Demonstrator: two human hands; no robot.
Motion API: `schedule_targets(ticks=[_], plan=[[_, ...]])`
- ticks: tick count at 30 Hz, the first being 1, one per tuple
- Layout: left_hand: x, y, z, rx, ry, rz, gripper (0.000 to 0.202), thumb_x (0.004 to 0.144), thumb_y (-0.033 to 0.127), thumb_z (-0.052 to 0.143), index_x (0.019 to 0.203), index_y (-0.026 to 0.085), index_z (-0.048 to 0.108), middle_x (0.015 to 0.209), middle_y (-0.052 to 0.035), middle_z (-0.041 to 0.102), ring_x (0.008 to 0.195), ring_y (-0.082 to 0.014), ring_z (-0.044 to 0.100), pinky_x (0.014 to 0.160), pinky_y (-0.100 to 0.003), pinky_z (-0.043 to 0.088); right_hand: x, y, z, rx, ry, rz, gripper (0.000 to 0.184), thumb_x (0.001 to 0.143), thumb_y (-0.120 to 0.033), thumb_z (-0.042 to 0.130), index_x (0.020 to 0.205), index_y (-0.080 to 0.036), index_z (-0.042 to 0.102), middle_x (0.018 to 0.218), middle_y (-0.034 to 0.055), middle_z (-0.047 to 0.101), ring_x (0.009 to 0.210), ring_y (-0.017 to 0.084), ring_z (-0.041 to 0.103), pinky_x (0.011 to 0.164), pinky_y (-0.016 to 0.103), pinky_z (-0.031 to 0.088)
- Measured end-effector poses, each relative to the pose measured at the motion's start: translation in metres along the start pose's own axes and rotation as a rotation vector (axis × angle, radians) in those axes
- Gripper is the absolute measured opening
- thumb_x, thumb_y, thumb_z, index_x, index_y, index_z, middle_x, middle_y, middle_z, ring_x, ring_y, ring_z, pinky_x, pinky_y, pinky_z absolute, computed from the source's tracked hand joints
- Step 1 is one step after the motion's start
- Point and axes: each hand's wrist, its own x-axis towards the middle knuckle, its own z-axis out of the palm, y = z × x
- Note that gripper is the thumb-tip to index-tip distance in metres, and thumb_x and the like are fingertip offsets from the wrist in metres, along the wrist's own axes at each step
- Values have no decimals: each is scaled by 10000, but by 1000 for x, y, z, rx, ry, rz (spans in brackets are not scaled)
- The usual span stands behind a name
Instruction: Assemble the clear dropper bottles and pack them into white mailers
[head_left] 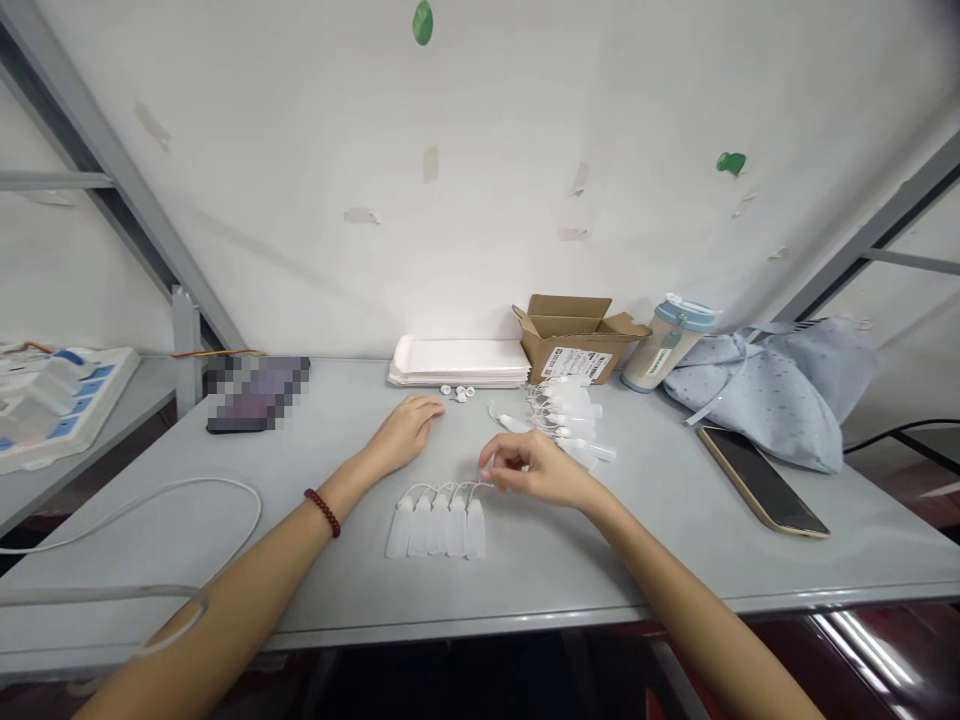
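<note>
My left hand (405,432) lies on the grey table with its fingers extended, just below several small white caps (460,392). To its lower right, my right hand (538,470) is curled, thumb and fingertips close together, at the tip of a thin white tube. That tube belongs to the rightmost of several translucent squeeze bottles (439,528) standing in a neat row, each with a bent tube or strap on top. Whether the fingertips grip the tube is hidden. Behind my right hand lies a loose pile of similar bottles (570,412).
White envelopes (465,358) are stacked by the wall, beside an open cardboard box (577,345). Rightward are a tumbler (667,345), a blue cloth bag (772,390) and a phone (761,485). A pixelated dark item (259,393) and a white cable (255,510) lie left.
</note>
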Motion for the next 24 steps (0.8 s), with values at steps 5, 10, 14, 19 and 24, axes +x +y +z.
schedule_targets(ticks=[5,10,14,19,24], plan=[[-1,2,1,21,-30,-23,336,826,74,365,949,157,667,1012,-95,667,975,-226,590,901,-410,477,-2,-7,4,124,-450,98,205,820,-289,583,950,-157,670,596,-20,612,468,76,496,485,185,392],[-3,9,0,13,-44,-27,281,850,117,400,921,160,669,960,-94,663,933,-221,599,865,-385,486,-2,-2,5,109,-538,111,213,821,-256,580,985,-163,677,596,-25,609,436,58,484,504,177,435],[-3,15,0,-4,-61,-12,258,856,131,425,926,162,671,961,-86,673,925,-217,601,854,-369,483,-2,0,5,89,-529,162,208,827,-263,565,964,-158,681,542,-30,594,412,74,513,486,184,448],[-1,22,-6,-76,-97,-102,209,826,165,492,921,161,678,978,-79,690,894,-204,616,841,-336,482,0,3,1,27,-448,198,193,825,-284,581,924,-144,670,555,-23,593,430,82,538,503,191,450],[-1,26,-16,-242,-160,-283,252,748,193,541,956,166,679,1043,-59,690,749,-167,630,767,-302,500,0,4,-6,-28,-190,84,180,844,-287,565,950,-171,653,633,-7,622,560,109,573,559,210,434]])
